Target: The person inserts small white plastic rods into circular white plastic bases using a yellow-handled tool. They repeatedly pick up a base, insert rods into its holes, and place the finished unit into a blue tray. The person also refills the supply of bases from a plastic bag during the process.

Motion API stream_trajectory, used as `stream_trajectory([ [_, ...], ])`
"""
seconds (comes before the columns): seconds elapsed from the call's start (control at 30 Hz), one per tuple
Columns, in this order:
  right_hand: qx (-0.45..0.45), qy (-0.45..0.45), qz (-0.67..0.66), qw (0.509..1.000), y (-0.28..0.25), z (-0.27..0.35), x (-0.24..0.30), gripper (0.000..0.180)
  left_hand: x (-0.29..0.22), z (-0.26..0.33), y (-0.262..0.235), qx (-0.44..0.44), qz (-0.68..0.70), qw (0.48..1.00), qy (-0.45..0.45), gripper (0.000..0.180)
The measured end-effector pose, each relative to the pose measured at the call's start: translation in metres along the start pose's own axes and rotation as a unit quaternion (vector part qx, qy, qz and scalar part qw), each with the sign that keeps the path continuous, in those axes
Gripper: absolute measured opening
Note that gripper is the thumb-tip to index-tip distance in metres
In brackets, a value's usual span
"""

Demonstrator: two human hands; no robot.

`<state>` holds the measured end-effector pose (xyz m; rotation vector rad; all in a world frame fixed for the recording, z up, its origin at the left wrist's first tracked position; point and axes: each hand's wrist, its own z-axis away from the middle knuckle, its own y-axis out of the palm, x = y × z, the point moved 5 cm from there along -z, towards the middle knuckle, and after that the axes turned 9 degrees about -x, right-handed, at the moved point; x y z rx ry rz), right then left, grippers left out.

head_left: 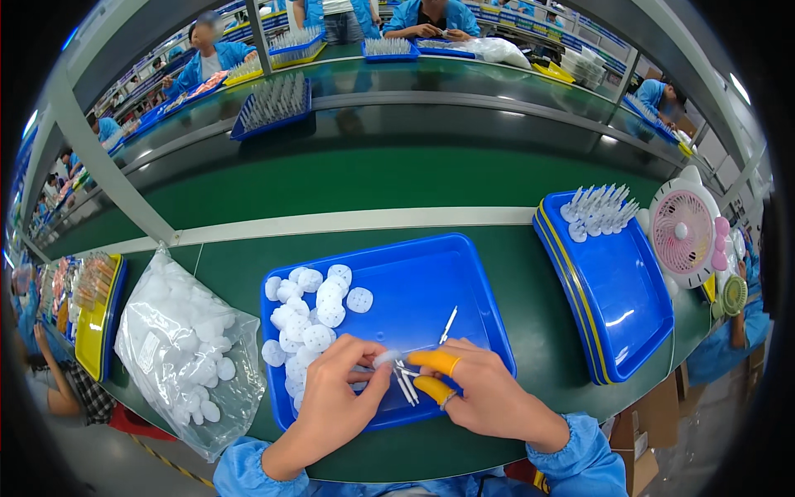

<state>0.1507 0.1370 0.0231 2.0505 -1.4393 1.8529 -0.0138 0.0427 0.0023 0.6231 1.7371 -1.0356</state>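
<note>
**Kid:** What are the hands doing?

**Helper:** The left hand pinches a small white disc between thumb and fingertips. It holds it just above the blue tray.

**Kid:** And the other hand?

**Helper:** The right hand wears yellow finger caps. Its fingers are pressed together around thin white sticks.

**Kid:** So which step is it?

**Helper:** I think a stick and a disc are being joined. The stick tips sit right beside the disc.

**Kid:** What does the next move need?

**Helper:** A steady aim, I guess. The stick must meet the disc's middle. More discs wait in a pile of white discs in the tray, and a bag of discs lies to the left.
</note>
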Motion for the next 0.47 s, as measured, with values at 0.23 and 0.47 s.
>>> stream_trajectory([
  [0.23,0.021,-0.028,0.059,0.998,0.005,0.002,-0.008,0.047,0.000,0.001,0.002,-0.002,-0.028,1.000,0.001,0.014],
  [0.47,0.026,-0.022,0.115,0.993,0.010,0.000,-0.010,0.048,0.003,0.005,0.004,-0.002,-0.061,0.998,0.003,0.018],
])
